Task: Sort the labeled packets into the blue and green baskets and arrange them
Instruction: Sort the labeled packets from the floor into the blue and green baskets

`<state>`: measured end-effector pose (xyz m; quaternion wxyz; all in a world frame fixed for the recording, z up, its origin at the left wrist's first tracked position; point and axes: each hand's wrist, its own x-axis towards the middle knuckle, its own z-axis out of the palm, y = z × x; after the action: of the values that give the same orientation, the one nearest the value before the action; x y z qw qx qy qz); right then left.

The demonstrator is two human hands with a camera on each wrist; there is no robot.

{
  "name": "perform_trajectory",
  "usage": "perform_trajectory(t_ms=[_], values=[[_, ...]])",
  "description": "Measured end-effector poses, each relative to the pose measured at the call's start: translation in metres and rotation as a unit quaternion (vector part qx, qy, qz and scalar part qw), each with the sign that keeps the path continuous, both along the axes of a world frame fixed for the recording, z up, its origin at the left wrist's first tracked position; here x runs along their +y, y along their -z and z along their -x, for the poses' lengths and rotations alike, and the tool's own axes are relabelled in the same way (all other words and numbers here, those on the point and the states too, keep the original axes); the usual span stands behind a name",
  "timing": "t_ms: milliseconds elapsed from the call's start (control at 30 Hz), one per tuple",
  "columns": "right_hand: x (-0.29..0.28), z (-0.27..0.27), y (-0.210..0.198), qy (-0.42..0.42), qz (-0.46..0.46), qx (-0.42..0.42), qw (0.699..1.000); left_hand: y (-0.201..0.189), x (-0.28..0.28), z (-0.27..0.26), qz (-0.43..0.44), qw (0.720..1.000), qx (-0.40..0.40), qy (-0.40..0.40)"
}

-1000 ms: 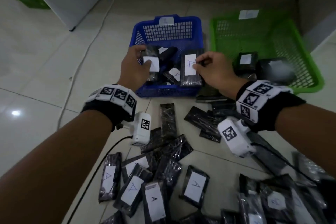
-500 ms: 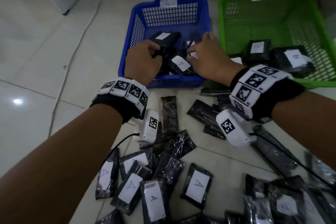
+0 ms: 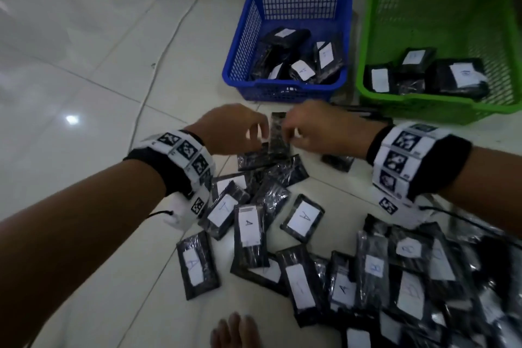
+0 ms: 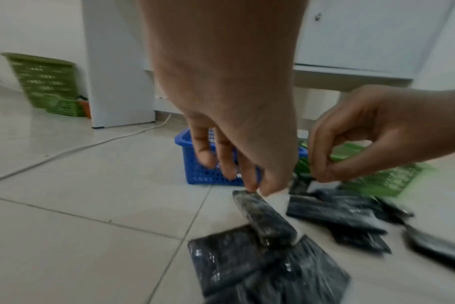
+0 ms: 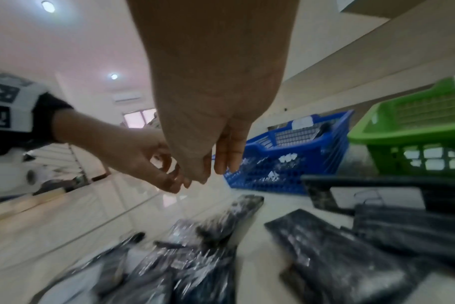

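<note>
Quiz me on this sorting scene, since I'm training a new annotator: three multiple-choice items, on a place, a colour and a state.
1. Where are the left hand and right hand? A) in the blue basket B) over floor packets before it C) in the green basket
2. The right-side basket's colour? A) red B) blue C) green
3. The blue basket is A) empty B) holding labeled packets C) overturned
B: both hands hover short of the basket. C: green stands rightmost. B: labels show inside.

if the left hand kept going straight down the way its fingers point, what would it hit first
Most likely the narrow black packet lying label-down on the floor: the left hand has its fingertips right at that packet's far end. Contact is unclear.
</note>
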<state>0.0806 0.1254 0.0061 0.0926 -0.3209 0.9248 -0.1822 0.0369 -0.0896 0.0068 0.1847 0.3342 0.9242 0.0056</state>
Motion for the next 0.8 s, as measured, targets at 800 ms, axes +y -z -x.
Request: perform_trajectory(t_ms=[800], values=[[0.025,-0.088,0.059,0.047,-0.024,-0.26,0.964,0.024,-0.019,-0.057,0.089,0.953,-0.29,0.019]])
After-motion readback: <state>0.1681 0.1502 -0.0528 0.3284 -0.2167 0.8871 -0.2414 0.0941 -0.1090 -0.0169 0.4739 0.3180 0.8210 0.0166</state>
